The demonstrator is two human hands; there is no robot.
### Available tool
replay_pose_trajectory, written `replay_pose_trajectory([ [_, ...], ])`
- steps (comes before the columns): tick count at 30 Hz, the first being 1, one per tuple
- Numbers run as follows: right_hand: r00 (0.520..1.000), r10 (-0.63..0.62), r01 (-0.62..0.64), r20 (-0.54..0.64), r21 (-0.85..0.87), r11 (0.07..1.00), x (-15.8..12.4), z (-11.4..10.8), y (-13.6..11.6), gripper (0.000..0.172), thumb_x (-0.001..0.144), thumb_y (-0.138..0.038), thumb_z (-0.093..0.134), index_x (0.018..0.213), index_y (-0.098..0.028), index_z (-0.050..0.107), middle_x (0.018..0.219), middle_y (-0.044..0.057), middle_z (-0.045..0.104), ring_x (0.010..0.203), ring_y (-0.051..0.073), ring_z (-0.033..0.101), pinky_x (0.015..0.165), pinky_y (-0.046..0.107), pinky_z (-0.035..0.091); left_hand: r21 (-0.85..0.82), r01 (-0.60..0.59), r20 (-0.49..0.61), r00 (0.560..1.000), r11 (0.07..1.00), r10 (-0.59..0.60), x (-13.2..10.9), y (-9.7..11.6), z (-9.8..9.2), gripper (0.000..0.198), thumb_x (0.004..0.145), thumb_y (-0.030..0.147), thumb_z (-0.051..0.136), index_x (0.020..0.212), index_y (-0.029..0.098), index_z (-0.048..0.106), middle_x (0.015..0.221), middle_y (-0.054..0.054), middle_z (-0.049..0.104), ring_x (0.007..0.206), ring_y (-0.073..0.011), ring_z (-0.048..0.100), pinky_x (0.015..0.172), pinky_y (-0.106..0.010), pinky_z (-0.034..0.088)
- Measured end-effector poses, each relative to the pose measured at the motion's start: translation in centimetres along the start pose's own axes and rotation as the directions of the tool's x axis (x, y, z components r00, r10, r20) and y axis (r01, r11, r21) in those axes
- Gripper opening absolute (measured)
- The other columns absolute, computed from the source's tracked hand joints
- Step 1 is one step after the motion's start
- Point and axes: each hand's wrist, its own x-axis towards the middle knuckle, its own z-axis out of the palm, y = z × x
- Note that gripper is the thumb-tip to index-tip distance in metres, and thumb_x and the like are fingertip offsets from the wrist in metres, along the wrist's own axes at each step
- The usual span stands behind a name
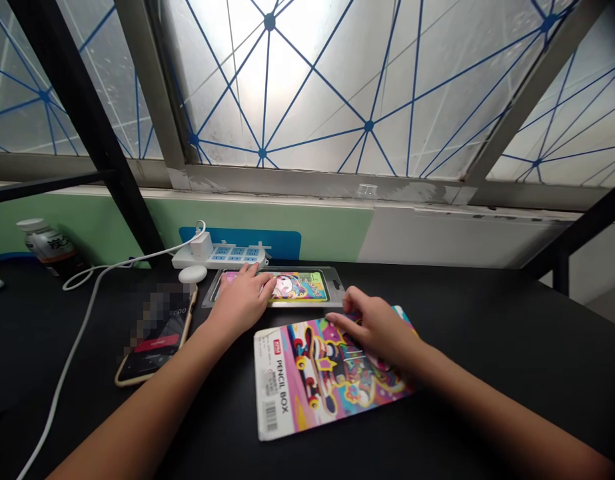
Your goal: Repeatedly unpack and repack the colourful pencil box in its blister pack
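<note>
My left hand (244, 297) lies spread over the colourful cartoon-printed rectangular box (304, 285) in clear plastic packaging (334, 283), before a white power strip (237, 255). My curled right hand (380, 327) touches a glossy printed card (317, 373); grip unclear. My left forearm partly covers the pale-edged black phone (157, 353).

- Left arm (180, 380) bare, slanting up and inward from lower left.
- Left hand (242, 293) palm down, fingers (251, 270) extended forward, slightly spread.
- Right arm (492, 397) bare, reaching in from lower right.
- Right hand (380, 321) back upward, fingers bent, thumb pointing left.
- Hands apart, left one farther forward.
</note>
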Motion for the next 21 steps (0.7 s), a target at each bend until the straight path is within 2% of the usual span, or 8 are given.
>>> replay_pose_trajectory([
  [3,0.995,0.103,-0.104,0.015,0.076,0.992,1.1,-2.2,2.9,0.042,0.081,-0.066,0.062,0.076,-0.025,0.057,0.064,-0.001,0.062,0.056,0.017,0.053,0.051,0.029,0.038,-0.058,-0.038,-0.008,0.999,0.998,0.038,-0.4,0.9,-0.5,0.045,0.103,0.048,0.029,0.094,0.022,0.065,0.151,-0.014,0.047,0.146,-0.0364,0.031,0.108,-0.075,0.021],
  [4,0.987,0.139,-0.145,0.078,0.09,0.985,1.4,-2.9,4.3,0.044,0.079,-0.068,0.062,0.075,-0.024,0.06,0.065,0.0,0.064,0.058,0.018,0.055,0.051,0.029,0.039,-0.07,-0.052,-0.002,0.999,0.996,0.052,-0.6,1.2,-0.6,0.043,0.102,0.049,0.032,0.09,0.022,0.063,0.15,-0.014,0.048,0.146,-0.0352,0.031,0.108,-0.074,0.021],
  [7,0.953,0.23,-0.245,0.199,0.051,0.968,2.4,-4.1,8.1,0.049,0.079,-0.07,0.059,0.073,-0.022,0.066,0.066,0.002,0.066,0.06,0.018,0.058,0.052,0.029,0.04,-0.092,-0.09,0.04,0.995,0.992,0.094,-1.1,2.0,-0.4,0.032,0.1,0.048,0.039,0.092,0.023,0.058,0.145,-0.013,0.053,0.146,-0.0323,0.032,0.111,-0.07,0.024],
  [9,0.943,0.272,-0.277,0.191,0.0,0.961,2.7,-4.3,9.6,0.05,0.081,-0.07,0.055,0.073,-0.022,0.067,0.067,0.003,0.067,0.061,0.019,0.059,0.055,0.03,0.042,-0.091,-0.106,0.064,0.992,0.99,0.112,-1.3,2.2,-0.3,0.029,0.099,0.047,0.041,0.102,0.024,0.058,0.145,-0.012,0.054,0.146,-0.0317,0.033,0.112,-0.069,0.023],
  [12,0.955,0.268,-0.266,0.129,-0.032,0.963,2.7,-3.9,9.5,0.049,0.084,-0.068,0.051,0.084,-0.023,0.07,0.087,0.007,0.072,0.079,0.024,0.064,0.068,0.034,0.047,-0.075,-0.113,0.091,0.989,0.991,0.12,-1.4,2.2,-0.1,0.039,0.099,0.049,0.038,0.127,0.028,0.056,0.153,-0.01,0.045,0.148,-0.0328,0.029,0.113,-0.069,0.018],
  [15,0.978,0.195,-0.193,0.067,-0.037,0.98,2.6,-2.8,7.3,0.048,0.083,-0.067,0.055,0.097,-0.024,0.07,0.111,0.009,0.07,0.102,0.029,0.062,0.086,0.038,0.047,-0.063,-0.119,0.125,0.984,0.991,0.126,-1.3,2.0,-0.1,0.049,0.1,0.052,0.033,0.141,0.032,0.051,0.158,-0.01,0.037,0.149,-0.0343,0.024,0.113,-0.069,0.015],
  [18,0.981,0.177,-0.176,0.081,-0.012,0.984,2.6,-1.9,5.6,0.048,0.081,-0.068,0.059,0.099,-0.024,0.069,0.108,0.009,0.071,0.098,0.028,0.064,0.083,0.038,0.048,-0.066,-0.115,0.145,0.982,0.991,0.124,-1.3,1.9,-0.1,0.052,0.1,0.054,0.031,0.143,0.034,0.051,0.16,-0.01,0.034,0.15,-0.0346,0.021,0.113,-0.069,0.013],
  [21,0.96,0.234,-0.242,0.153,0.036,0.97,2.7,-2.1,5.9,0.046,0.082,-0.067,0.058,0.095,-0.024,0.07,0.099,0.006,0.074,0.089,0.026,0.066,0.074,0.034,0.048,-0.084,-0.118,0.147,0.981,0.989,0.129,-1.3,1.8,-0.1,0.051,0.1,0.054,0.033,0.143,0.035,0.052,0.16,-0.009,0.033,0.15,-0.0346,0.02,0.113,-0.069,0.012],
])
